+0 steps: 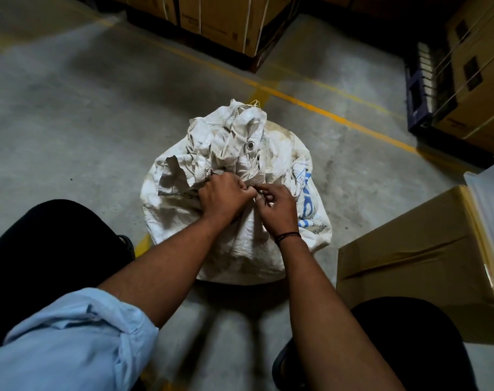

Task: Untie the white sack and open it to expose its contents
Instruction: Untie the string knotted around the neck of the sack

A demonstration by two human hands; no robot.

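A dirty white woven sack (268,153) with blue print on its right side stands on the concrete floor in front of me. Its top is bunched and crumpled, with a metal eyelet (251,145) showing and loose string ends at the far tip. My left hand (222,194) grips the gathered neck of the sack, fingers curled. My right hand (277,206) pinches the tie at the same spot, fingertips meeting the left hand. The knot itself is hidden under my fingers. The sack's contents are not visible.
A brown cardboard box (409,249) lies close on the right with clear plastic sheets (488,193) beside it. Strapped cartons (217,18) stand on a pallet at the back, more cartons (477,80) far right. Yellow lines (310,104) cross the floor. My knees flank the sack.
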